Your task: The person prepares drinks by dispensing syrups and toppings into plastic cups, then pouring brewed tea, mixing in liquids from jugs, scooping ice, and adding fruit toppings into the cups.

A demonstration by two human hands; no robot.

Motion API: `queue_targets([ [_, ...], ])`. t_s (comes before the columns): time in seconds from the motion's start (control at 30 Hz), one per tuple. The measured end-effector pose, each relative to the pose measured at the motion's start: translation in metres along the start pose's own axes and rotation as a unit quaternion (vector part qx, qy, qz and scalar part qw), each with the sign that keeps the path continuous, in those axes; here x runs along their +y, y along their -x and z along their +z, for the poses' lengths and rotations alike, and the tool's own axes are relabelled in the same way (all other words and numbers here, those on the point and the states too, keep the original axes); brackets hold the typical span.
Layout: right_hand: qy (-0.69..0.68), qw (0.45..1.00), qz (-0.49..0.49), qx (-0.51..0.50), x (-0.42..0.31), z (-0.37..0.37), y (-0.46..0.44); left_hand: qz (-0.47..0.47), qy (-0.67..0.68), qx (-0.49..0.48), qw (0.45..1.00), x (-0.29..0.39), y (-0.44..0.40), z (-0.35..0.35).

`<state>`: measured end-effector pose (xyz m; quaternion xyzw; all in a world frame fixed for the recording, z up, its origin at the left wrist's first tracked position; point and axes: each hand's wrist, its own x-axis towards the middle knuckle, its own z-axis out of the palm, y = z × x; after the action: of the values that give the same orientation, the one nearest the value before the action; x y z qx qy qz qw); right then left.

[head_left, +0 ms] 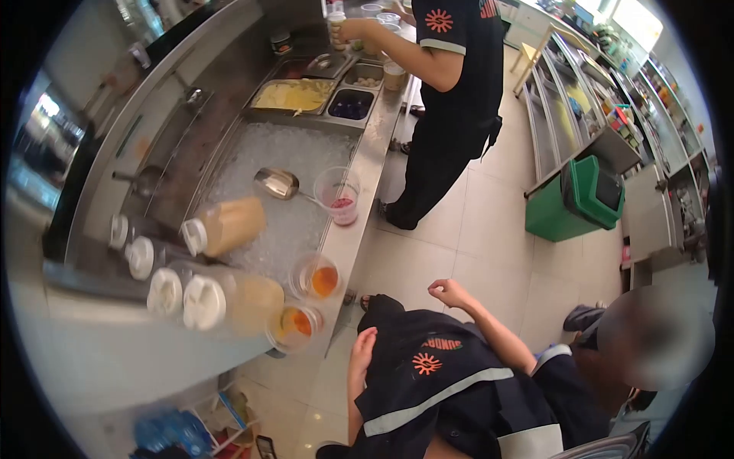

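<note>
My left hand [364, 350] hangs over the floor near the counter's front edge. Its fingers are loosely stretched, with nothing seen in them. My right hand [449, 293] is out in front of my dark shirt [413, 336], fingers curled in and no object visible. Nearest to the left hand on the counter stands a clear cup with orange contents [294, 325]. Beside it is a second such cup [315, 275]. Farther along, a clear cup with red contents [338, 199] stands at the ice edge. A metal scoop [277, 183] lies on the ice [264, 157].
Bottles with white lids [205, 302] and a bottle of tan liquid [229, 226] stand at the ice bin. A co-worker [459, 99] handles cups at the counter. Another person's blurred head [657, 336] is close on the right. A green bin [573, 203] stands on the floor.
</note>
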<state>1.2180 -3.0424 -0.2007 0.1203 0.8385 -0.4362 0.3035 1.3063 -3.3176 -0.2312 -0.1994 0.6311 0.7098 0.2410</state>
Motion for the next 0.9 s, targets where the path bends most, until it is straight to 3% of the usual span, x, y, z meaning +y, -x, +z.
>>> queue_targets([
  [0.13, 0.109, 0.993, -0.036, 0.038, -0.009, -0.022, -0.035, 0.080, -0.029, -0.071, 0.994, 0.028, -0.037, 0.005],
  [0.37, 0.129, 0.990, -0.021, 0.051, -0.043, -0.050, -0.071, 0.029, -0.037, -0.097, 0.994, 0.082, -0.071, 0.019],
  [0.6, 0.184, 0.974, -0.127, -0.031, -0.117, -0.083, -0.125, 0.050, -0.016, -0.057, 0.997, 0.076, -0.095, 0.029],
  [0.67, 0.103, 0.955, -0.278, 0.001, -0.140, -0.087, -0.152, 0.020, -0.030, -0.003, 0.999, 0.094, -0.090, 0.032],
  [0.73, 0.136, 0.898, -0.420, 0.000, -0.169, -0.083, -0.188, 0.032, -0.020, 0.073, 0.997, 0.097, -0.091, 0.037],
  [0.9, 0.129, 0.823, -0.528, -0.164, -0.227, -0.061, -0.235, -0.021, 0.100, 0.176, 0.979, 0.138, -0.087, 0.072],
])
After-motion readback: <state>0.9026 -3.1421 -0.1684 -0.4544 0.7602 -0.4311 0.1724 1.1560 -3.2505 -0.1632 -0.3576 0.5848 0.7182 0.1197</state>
